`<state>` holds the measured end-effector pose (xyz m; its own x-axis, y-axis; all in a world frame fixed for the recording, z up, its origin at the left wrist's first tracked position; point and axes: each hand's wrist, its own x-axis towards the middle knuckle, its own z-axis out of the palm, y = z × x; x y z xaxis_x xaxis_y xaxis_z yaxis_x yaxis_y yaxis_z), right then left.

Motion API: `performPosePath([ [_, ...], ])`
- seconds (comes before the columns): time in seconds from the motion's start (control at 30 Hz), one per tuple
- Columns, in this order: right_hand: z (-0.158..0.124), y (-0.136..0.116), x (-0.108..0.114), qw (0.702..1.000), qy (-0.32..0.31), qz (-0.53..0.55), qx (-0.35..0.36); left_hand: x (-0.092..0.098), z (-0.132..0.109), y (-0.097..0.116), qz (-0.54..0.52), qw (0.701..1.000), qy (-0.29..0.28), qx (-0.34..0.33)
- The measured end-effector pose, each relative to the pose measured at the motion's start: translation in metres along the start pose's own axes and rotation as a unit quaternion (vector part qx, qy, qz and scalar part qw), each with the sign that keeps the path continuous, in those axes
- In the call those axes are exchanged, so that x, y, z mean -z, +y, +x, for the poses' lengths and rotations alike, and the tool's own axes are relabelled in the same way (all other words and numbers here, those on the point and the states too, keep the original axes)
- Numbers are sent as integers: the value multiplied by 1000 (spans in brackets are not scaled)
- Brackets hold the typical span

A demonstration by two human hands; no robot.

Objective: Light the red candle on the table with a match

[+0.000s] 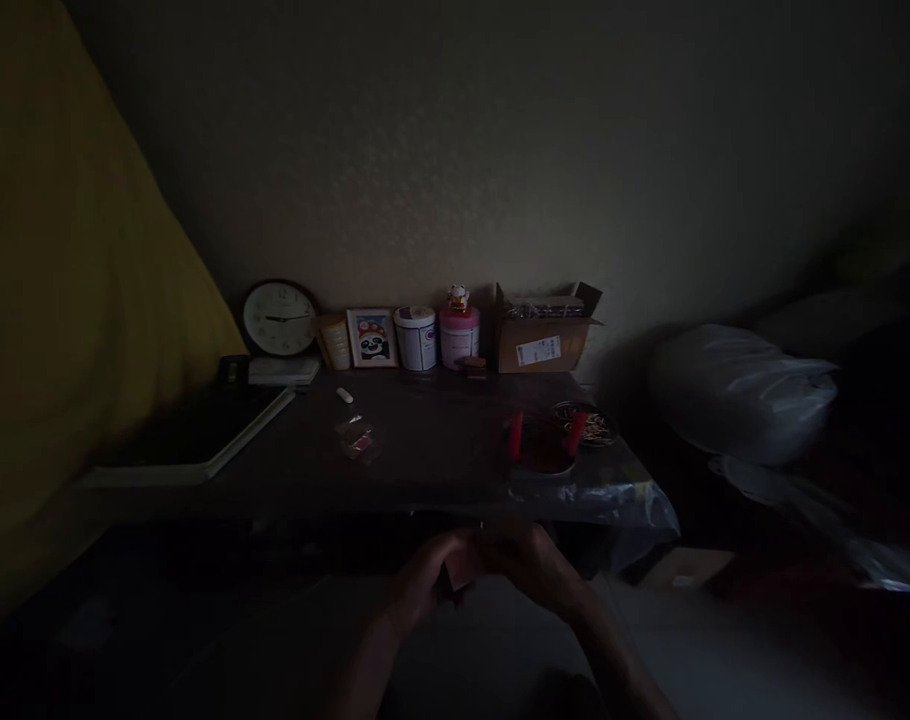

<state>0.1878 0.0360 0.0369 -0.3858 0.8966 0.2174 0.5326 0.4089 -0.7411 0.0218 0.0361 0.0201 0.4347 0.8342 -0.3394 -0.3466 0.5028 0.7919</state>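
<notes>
Low in front of the table's near edge, my two hands meet in dim light. My left hand (429, 565) is closed around a small, flat, reddish piece (462, 568), perhaps a little box; its kind is too dark to tell. Against its other side is my right hand (528, 562), fingers curled inward and largely lost in shadow, so what they pinch does not show. Beyond them on the table stand two red candles (516, 437) in a dark round dish (549, 466). Close behind is a round tray of thin sticks (596, 427).
A clear packet (357, 437) and a small white object (345, 396) lie on the dark table (425, 450). Along the wall are a clock (279, 318), panda picture (373, 338), two canisters (416, 338) and open carton (543, 345). A plastic bag (744, 395) sits right.
</notes>
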Motion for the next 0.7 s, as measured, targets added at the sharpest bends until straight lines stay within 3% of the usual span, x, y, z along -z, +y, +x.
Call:
performPosePath([
  [0.13,0,2,0,1000,-5,-11,-5,8,6,-7,-3,999,-33,-21],
  [0.3,-1,-2,4,1000,-16,12,-6,18,12,-14,36,999,-34,-15],
  [0.7,-3,7,4,997,-15,78,-5,13,7,-8,49,998,-45,-22],
])
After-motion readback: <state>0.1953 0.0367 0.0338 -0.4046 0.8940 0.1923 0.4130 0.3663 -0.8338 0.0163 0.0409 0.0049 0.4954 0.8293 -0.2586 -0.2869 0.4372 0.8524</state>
